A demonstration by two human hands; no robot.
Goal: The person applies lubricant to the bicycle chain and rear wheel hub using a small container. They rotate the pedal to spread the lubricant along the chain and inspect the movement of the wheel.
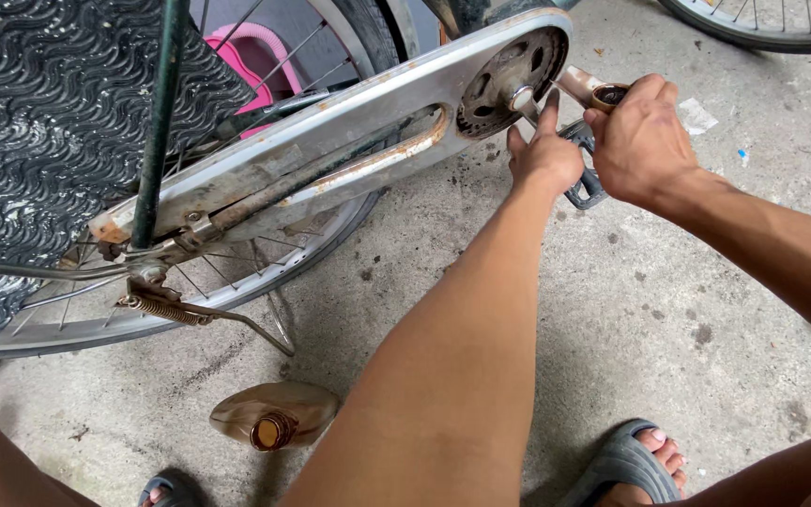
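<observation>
A bicycle stands in front of me with a long silver, rust-streaked chain guard (330, 141) running from the rear wheel (190, 300) to the crank. My left hand (544, 150) reaches to the crank hub, one finger raised against the bolt (522, 96) at its centre. My right hand (638, 131) is closed around a small brown cup-like container (609, 94) tilted toward the crank arm (576, 84). A black pedal (586, 188) is partly hidden behind both hands.
A clear flat bottle (274, 418) with a brownish cap lies on the concrete floor (668, 310) near my feet in dark sandals (626, 460). A kickstand (237, 319) and spring hang under the rear axle. A textured black seat pad (58, 122) fills the upper left. Another wheel (772, 28) shows top right.
</observation>
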